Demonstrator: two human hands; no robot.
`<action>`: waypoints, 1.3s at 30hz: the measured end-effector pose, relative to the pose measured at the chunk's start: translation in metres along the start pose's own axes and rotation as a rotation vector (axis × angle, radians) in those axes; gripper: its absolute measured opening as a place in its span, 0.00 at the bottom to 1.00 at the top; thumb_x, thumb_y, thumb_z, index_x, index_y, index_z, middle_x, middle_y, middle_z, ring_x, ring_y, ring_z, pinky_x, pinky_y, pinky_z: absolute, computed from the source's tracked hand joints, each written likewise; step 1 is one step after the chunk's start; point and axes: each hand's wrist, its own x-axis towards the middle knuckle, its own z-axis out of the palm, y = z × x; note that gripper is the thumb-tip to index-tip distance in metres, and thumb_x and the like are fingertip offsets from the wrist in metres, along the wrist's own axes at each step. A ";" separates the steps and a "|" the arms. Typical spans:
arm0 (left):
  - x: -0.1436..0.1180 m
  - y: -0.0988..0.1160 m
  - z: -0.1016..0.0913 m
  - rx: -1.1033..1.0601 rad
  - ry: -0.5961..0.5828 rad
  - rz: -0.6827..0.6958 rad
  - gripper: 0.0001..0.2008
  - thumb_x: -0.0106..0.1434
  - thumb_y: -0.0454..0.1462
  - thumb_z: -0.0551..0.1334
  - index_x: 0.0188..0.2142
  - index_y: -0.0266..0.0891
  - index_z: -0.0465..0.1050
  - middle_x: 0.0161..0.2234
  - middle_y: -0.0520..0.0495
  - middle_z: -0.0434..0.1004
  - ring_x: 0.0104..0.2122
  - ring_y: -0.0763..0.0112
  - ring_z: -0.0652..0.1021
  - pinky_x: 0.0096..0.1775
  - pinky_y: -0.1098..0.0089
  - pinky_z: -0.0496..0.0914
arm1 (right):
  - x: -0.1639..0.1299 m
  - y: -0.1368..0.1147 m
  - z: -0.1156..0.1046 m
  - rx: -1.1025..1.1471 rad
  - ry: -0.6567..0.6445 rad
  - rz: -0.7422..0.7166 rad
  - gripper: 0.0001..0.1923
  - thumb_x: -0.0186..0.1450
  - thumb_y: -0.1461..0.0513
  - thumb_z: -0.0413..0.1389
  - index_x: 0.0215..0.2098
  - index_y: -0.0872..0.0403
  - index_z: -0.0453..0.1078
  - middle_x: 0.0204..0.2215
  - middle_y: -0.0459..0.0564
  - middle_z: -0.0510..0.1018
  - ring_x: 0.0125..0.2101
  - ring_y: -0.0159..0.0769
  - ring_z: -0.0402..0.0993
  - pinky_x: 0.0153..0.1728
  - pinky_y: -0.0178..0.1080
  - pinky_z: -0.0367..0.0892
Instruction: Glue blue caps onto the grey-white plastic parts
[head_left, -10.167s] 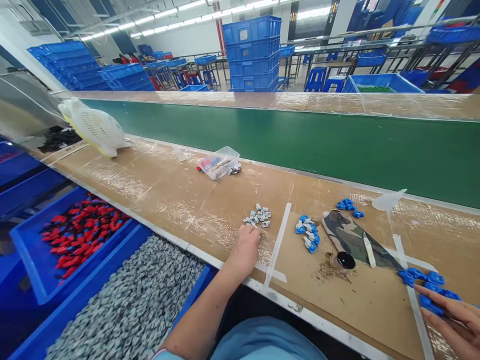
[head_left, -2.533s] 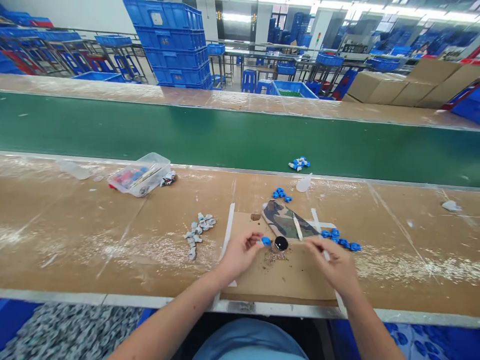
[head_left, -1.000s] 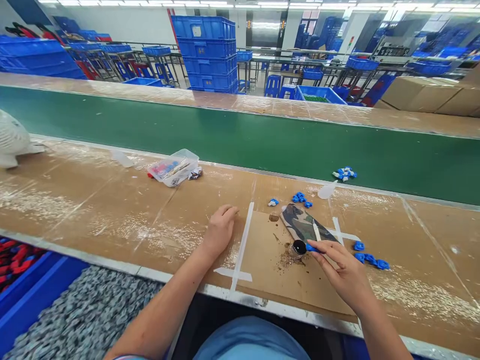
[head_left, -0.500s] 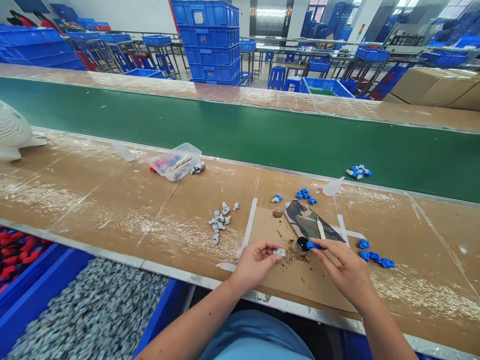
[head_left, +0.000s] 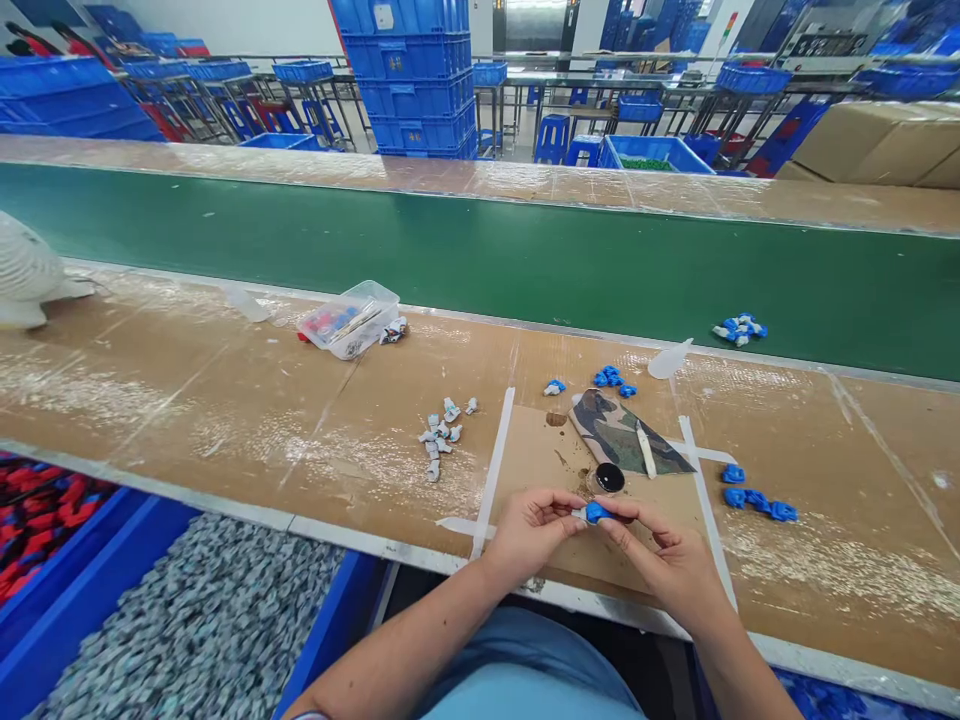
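My left hand pinches a small grey-white plastic part, mostly hidden by the fingers. My right hand grips a small blue plastic part. The two parts meet between my fingertips; how far they fit together I cannot tell. Just beyond them stands a small round pot of dark liquid. Behind it lies a camouflage cloth with a whitish slim tool on top. Loose grey parts lie to the left, and several blue parts to the right.
A clear plastic box sits at the back left. Joined blue-and-white pieces rest on the green conveyor belt. Below the table edge are blue bins of grey parts and red parts. A white fan-like object stands far left.
My right hand has brought the blue part away from the dark pot, leftward and nearer, against the grey part in my left hand. The view has shifted slightly.
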 end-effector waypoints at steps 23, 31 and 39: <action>-0.002 0.012 0.006 -0.092 -0.034 -0.149 0.23 0.38 0.48 0.73 0.28 0.33 0.74 0.23 0.50 0.75 0.23 0.76 0.74 0.33 0.71 0.71 | -0.005 0.004 0.006 0.036 0.022 0.068 0.09 0.56 0.57 0.59 0.35 0.47 0.79 0.32 0.46 0.82 0.33 0.40 0.80 0.36 0.39 0.76; 0.050 0.044 -0.017 0.375 0.037 0.112 0.08 0.50 0.37 0.67 0.31 0.36 0.74 0.27 0.48 0.77 0.29 0.72 0.75 0.36 0.71 0.69 | 0.006 0.048 -0.062 -0.523 0.262 0.116 0.19 0.62 0.50 0.48 0.37 0.51 0.77 0.34 0.51 0.81 0.34 0.41 0.77 0.36 0.42 0.72; 0.128 0.070 -0.033 0.807 0.293 0.323 0.03 0.54 0.30 0.61 0.29 0.35 0.74 0.28 0.47 0.78 0.30 0.68 0.76 0.38 0.66 0.70 | 0.025 0.093 -0.105 -0.885 0.392 0.305 0.21 0.57 0.47 0.50 0.26 0.52 0.77 0.28 0.60 0.80 0.30 0.53 0.74 0.30 0.51 0.65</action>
